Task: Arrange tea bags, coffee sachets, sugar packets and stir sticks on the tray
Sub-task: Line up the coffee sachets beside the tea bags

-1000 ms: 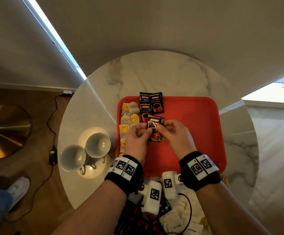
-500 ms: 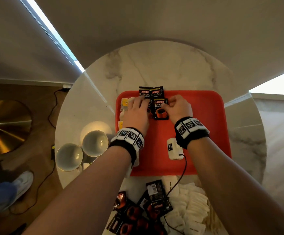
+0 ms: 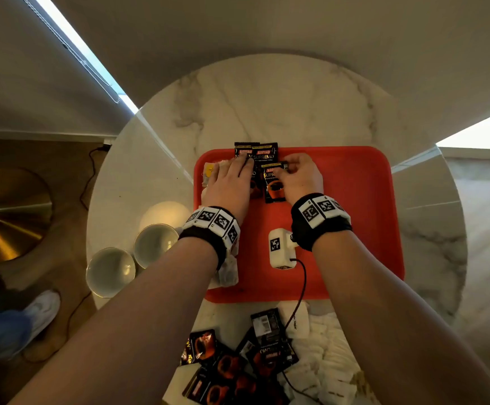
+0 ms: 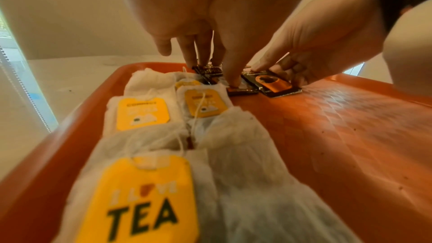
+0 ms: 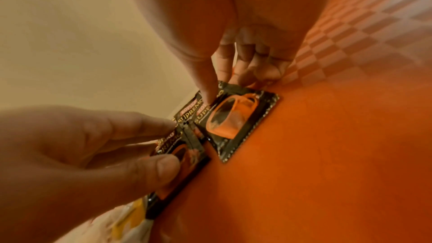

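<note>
Both hands had carried the coffee sachet (image 3: 273,182) up-tray: right hand (image 3: 299,176) pinching it, left hand (image 3: 232,182) seemingly pressing flat-fingered on its neighbours.

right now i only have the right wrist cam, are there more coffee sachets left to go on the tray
Observer: Yes, a pile of coffee sachets lies on the table, just off the near edge of the tray.
Operator: any sugar on the tray
Observer: None that I can see. White packets lie beside that pile, off the tray.
Operator: whats left of the sachets im touching
Observer: Tea bags, laid in two columns along the tray's left side.
</note>
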